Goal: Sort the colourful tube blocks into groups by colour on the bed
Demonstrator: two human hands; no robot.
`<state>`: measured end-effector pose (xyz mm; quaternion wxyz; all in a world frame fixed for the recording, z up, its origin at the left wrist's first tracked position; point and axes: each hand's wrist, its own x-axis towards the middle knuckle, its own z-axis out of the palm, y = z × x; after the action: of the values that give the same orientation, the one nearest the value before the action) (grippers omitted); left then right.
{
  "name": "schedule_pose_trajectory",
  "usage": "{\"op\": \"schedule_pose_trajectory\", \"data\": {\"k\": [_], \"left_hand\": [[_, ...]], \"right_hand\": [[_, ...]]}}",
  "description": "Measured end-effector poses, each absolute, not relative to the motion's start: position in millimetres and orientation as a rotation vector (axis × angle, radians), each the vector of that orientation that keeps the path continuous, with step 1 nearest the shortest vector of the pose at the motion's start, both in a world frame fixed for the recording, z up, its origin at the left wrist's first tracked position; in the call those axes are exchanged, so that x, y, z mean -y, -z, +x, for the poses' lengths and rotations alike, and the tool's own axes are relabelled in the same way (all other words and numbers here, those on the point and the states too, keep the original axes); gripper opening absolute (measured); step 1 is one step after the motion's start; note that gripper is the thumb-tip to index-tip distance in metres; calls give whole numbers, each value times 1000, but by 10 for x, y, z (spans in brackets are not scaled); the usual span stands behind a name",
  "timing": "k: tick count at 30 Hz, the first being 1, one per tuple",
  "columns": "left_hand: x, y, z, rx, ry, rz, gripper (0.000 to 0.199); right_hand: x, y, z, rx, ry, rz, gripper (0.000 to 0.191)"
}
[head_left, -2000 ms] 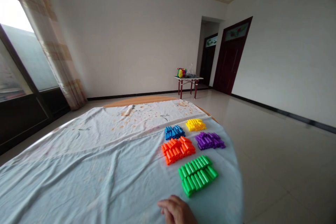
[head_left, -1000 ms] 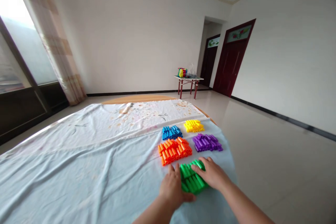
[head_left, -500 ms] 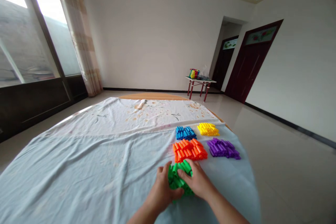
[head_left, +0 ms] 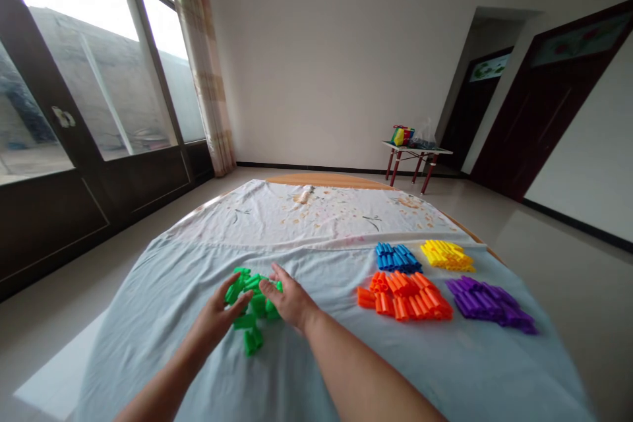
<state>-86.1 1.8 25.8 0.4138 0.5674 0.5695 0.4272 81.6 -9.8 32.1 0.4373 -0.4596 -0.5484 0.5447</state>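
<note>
A loose heap of short green plastic tubes (head_left: 258, 305) lies spread on the pale blue cloth in front of me, a few pieces dropped toward the near side. My left hand (head_left: 223, 308) is at the heap's left edge, fingers apart and curved. On the heap's right side is my right hand (head_left: 293, 300), its thumb and fingers also spread. Neither hand appears to grip a tube, though some contact with the green pieces is hard to judge. To the right sits a pile of orange tubes (head_left: 406, 297), its left end somewhat disordered.
Behind the orange pile are blue tubes (head_left: 397, 257) and yellow tubes (head_left: 448, 255); purple tubes (head_left: 487, 302) lie at the right. The round table wears a blue and floral cloth (head_left: 326, 214). A small side table (head_left: 420, 148) with bags stands by the far wall.
Both hands have carried the green tubes leftward, away from the orange pile, and let them go in a looser heap. Some orange tubes have shifted. The view has turned left.
</note>
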Motion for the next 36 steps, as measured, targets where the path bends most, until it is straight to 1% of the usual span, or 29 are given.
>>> {"op": "schedule_pose_trajectory", "data": {"k": [2, 5, 8, 10, 13, 15, 18, 20, 23, 27, 32, 34, 36], "left_hand": [[-113, -303, -1040, -1504, -1055, 1452, 82], [-203, -390, -1244, -1598, -1055, 1516, 77], [-240, -460, -1317, -1634, -1077, 1620, 72], [-241, -476, -1241, -1629, -1075, 1739, 69], [-189, -469, -876, -1562, -977, 1885, 63], [-105, -460, -479, -1490, -832, 1930, 59], [56, -434, 227, -1329, -725, 1995, 55], [140, -394, 680, -1242, -660, 2032, 58], [176, -310, 1225, -1173, -549, 2084, 67], [101, -219, 1677, -1158, -391, 2124, 95], [71, -145, 1848, -1136, -371, 2104, 119], [101, -110, 1797, -1103, -421, 2061, 120], [138, -78, 1682, -1064, -495, 1996, 112]], "right_hand": [[23, -378, 754, 1346, -1433, -1013, 86], [5, -469, 814, 1408, -1385, -938, 83], [97, -555, 1129, 1525, -1137, -966, 71], [201, -597, 1516, 1578, -924, -1037, 61], [398, -603, 2317, 1556, -618, -1303, 51], [550, -552, 2899, 1486, -429, -1561, 51], [780, -412, 3609, 1448, -209, -1977, 55], [900, -309, 3879, 1442, -211, -2189, 60], [973, -196, 3986, 1414, -317, -2316, 61], [886, -156, 3880, 1387, -423, -2334, 62], [762, -200, 3690, 1412, -549, -2231, 68], [715, -217, 3560, 1438, -601, -2148, 66], [643, -225, 3382, 1471, -646, -2065, 62]]}}
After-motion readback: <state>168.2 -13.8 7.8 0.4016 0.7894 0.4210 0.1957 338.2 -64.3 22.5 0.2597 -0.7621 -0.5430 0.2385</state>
